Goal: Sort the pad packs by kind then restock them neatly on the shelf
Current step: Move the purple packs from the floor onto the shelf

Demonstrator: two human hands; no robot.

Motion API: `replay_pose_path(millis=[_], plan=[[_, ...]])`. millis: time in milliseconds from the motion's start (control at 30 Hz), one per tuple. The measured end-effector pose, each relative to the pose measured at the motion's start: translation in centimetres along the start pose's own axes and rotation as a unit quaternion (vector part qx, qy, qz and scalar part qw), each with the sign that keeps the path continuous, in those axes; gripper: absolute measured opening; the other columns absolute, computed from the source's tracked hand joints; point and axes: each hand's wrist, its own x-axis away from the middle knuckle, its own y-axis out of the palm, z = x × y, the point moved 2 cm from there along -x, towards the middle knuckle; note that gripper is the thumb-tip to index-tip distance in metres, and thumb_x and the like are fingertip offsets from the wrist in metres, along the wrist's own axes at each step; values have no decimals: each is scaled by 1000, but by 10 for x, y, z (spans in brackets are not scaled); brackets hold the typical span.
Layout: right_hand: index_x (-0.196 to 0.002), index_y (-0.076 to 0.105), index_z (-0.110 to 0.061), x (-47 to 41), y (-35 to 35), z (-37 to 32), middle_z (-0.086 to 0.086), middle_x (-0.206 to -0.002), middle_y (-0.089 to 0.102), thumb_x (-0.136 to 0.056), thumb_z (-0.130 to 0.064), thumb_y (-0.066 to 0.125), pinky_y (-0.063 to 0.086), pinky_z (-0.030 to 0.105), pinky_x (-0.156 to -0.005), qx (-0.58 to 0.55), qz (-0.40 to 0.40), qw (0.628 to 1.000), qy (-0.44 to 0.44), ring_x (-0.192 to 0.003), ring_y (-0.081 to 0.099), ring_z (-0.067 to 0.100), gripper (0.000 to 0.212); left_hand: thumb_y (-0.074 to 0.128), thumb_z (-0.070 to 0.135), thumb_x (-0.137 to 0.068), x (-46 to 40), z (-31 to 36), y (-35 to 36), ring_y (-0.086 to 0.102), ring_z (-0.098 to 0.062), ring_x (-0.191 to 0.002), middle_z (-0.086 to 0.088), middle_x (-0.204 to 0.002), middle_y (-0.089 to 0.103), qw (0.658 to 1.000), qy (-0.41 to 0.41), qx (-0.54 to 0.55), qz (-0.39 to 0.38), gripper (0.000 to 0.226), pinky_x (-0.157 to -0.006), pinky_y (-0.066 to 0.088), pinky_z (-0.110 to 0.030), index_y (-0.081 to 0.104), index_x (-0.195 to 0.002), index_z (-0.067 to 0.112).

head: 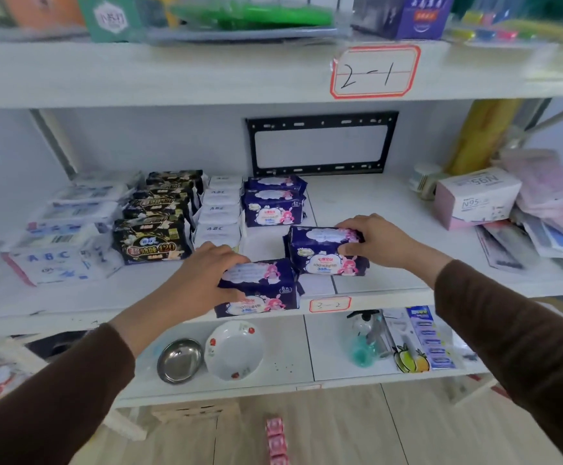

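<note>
Shelf, nearly restocked: white, black and white-box rows stand sorted at left; two navy packs shelved behind; left hand grasping front navy pack, right hand grasping another, both unplaced.

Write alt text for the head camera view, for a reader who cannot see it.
Two hands each hold a navy pad pack at the middle shelf: left hand on the front pack, right hand on the pack behind. Rows of white, black and navy packs stand behind to the left.
</note>
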Motion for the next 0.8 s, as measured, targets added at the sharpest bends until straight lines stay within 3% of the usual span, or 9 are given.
replay_pose_path(millis=[67, 167, 300, 567, 800], plan=[[-136, 55, -22, -17, 3, -3, 3, -122, 64, -91, -36, 68, 50, 34, -81, -14, 8, 1000, 20, -104, 57, 24, 48, 76, 47, -82, -14, 3, 4, 38, -10, -103, 12, -115, 56, 1000, 17, 2, -10, 60, -90, 39, -31, 56, -135, 29], [-134, 56, -20, -41, 7, -11, 3, -123, 64, -89, -37, 71, 46, 27, -74, -22, 5, 999, 32, -99, 58, 20, 50, 74, 47, -83, -37, 11, 10, 37, -10, -105, 11, -118, 55, 999, 39, 7, -18, 61, -88, 37, -28, 53, -138, 30], [-122, 57, -23, -73, 7, -22, -2, -118, 63, -82, -35, 79, 47, 27, -77, -60, -15, 997, 48, -101, 59, 18, 47, 75, 50, -82, -69, 17, 17, 40, -11, -112, 8, -126, 56, 998, 51, -15, -17, 65, -89, 36, -26, 53, -139, 28], [-117, 59, -19, -136, 12, -27, 0, -117, 61, -78, -25, 83, 46, 31, -87, -81, -57, 995, 23, -105, 57, 20, 46, 74, 50, -82, -118, 12, 26, 44, -16, -111, 6, -126, 57, 999, -1, -49, -11, 65, -93, 42, -33, 53, -139, 28], [-119, 60, -16, -165, 25, -12, 1, -117, 56, -81, -14, 78, 44, 27, -83, -147, -53, 988, 20, -104, 55, 19, 41, 69, 50, -85, -137, -1, 26, 45, -18, -117, 5, -130, 56, 991, -39, -127, -10, 64, -96, 43, -35, 49, -141, 27]])
